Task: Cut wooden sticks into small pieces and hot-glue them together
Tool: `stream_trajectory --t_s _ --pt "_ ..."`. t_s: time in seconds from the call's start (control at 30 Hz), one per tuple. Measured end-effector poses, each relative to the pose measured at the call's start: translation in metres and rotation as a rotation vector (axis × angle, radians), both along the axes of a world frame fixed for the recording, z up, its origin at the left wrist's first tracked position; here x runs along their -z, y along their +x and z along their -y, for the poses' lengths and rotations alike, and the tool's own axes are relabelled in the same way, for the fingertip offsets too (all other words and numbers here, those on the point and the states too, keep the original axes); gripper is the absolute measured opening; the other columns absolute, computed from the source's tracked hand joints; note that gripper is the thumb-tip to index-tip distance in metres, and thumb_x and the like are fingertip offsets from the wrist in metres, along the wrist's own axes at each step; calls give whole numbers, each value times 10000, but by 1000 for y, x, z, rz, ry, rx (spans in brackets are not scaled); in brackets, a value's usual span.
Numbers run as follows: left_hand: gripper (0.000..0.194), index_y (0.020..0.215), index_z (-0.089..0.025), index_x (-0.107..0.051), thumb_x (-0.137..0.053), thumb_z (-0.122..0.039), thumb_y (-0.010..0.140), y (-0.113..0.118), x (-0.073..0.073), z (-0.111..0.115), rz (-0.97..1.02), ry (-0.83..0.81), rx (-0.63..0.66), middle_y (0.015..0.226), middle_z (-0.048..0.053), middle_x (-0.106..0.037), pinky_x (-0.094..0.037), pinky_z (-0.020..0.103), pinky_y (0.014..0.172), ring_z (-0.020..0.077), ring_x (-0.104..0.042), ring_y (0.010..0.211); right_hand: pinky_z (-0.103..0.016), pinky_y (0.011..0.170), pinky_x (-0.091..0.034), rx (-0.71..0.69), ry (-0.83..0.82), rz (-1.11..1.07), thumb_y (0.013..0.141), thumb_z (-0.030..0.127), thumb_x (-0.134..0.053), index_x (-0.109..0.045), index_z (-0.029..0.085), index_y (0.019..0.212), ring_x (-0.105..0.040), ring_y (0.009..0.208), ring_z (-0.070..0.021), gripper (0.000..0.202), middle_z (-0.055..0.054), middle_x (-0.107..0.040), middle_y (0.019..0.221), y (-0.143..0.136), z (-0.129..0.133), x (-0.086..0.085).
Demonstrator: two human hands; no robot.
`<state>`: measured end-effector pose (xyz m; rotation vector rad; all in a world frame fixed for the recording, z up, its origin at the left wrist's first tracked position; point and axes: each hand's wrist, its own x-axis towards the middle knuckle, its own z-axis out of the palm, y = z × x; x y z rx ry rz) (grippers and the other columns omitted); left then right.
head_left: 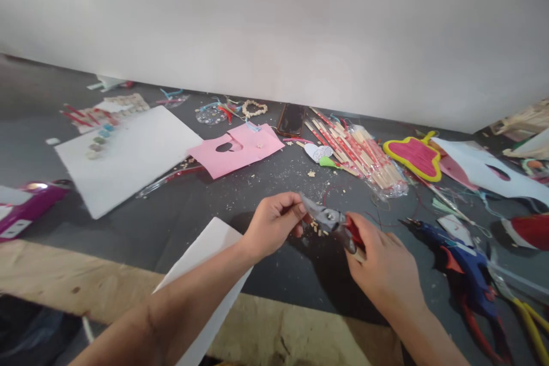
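Observation:
My right hand [386, 266] is wrapped round the red handles of a pair of pliers [329, 217], whose grey jaws point left. At the jaw tips, the fingers of my left hand [274, 222] are pinched together. Whatever sits between those fingers is too small and too hidden to name. Short pale cut pieces [318, 230] lie on the dark tabletop just below the jaws, and fine crumbs are scattered beyond them. A white board [210, 249] lies under my left forearm.
Pink paper [240, 151], a phone [291, 120] and wooden sticks in red-patterned wrapping [343, 146] lie farther back. On the left is a large white sheet [132, 151] with paint pots. A blue glue gun [465, 269] and a yellow-edged pink shape [414, 157] are on the right.

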<state>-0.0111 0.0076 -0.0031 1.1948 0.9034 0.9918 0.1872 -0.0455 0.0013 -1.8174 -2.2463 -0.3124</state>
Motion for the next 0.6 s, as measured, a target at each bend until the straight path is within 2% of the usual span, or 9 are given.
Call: stream_trajectory --t_s 0.13,0.3,0.43,0.6 --pt "204 803 -130 -634 -559 -313 854 1 2 -3 -20 -48 -23 689 5 -624 -403 167 467 44 -501 453 -329 660 -485 201 -42 -77 834 483 -524 -485 216 1230 -686 830 -248 479 -69 -711 1031 19 -11 9" --pt "243 812 -128 -622 -621 -371 811 3 8 -8 207 -231 -48 643 -2 -620 -391 160 430 40 -481 416 -359 738 -505 358 -177 -115 841 533 -474 -445 234 1296 -654 968 -261 545 -75 -666 1138 31 -18 10" --pt "264 799 -125 -622 -664 -384 778 3 11 -10 296 -277 -44 611 -6 -617 -380 155 409 38 -473 392 -379 776 -503 356 -251 -68 846 521 -475 -428 199 1321 -621 1013 -284 577 -113 -646 1137 33 -20 12" --pt "285 787 -122 -624 -691 -396 749 2 11 -9 353 -287 -47 595 -5 -615 -372 157 406 40 -471 387 -437 837 -482 225 -204 62 825 494 -527 -557 165 1196 -575 1004 -326 496 -134 -631 1100 34 -13 12"
